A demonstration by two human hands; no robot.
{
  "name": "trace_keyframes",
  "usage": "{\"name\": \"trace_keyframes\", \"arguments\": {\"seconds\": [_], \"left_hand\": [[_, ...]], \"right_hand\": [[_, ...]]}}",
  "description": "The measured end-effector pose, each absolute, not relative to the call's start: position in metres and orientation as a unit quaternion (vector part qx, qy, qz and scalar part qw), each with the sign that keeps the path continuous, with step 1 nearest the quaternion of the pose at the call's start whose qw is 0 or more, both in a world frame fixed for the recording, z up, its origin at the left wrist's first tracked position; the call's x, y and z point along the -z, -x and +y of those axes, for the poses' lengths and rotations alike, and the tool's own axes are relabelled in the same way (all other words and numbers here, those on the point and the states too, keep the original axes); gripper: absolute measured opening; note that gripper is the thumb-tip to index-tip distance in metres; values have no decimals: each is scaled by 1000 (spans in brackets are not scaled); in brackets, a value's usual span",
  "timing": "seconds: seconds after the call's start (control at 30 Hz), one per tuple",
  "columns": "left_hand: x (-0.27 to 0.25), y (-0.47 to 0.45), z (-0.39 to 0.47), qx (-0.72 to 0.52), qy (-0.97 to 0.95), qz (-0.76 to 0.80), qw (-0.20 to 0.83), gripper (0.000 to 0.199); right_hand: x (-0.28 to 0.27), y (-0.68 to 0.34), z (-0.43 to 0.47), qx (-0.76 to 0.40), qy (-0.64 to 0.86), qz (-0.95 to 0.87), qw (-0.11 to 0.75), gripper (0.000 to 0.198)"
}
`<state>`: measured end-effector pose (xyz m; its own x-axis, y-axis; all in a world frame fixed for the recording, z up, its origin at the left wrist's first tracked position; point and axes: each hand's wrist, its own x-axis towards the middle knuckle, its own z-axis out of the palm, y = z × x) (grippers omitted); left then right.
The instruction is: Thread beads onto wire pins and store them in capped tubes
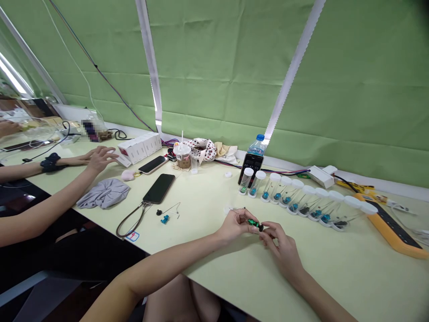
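My left hand (234, 227) pinches a small shiny green part (253, 222) above the table. At its right end sits a black round piece (261, 227), which the fingertips of my right hand (283, 248) grip. What exactly the green part is, I cannot make out. Behind my left fingers lies something small and clear, partly hidden. Beyond my right hand runs a row of clear tubes with white lids (293, 197), most holding a small blue part and thin metal pieces. The leftmost tube (246, 181) has a green part inside.
A loose blue part (164, 219), a black knob (158, 212) and bent wires lie left. Phones (158, 188), a grey cloth (103, 193) and an iced drink (182, 156) are farther off. An orange power strip (392, 230) lies right. Another person's hands (100, 160) are at far left.
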<state>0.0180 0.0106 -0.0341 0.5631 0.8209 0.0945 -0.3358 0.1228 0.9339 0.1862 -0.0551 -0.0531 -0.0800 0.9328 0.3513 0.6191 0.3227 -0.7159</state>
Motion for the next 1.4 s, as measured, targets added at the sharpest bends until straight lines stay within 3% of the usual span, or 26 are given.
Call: {"name": "trace_keyframes", "arguments": {"seconds": [1.4], "left_hand": [[39,-19,12,-402,-528,222,714,37]], "right_hand": [[53,-187,-55,-206,536,-720,390,17]]}}
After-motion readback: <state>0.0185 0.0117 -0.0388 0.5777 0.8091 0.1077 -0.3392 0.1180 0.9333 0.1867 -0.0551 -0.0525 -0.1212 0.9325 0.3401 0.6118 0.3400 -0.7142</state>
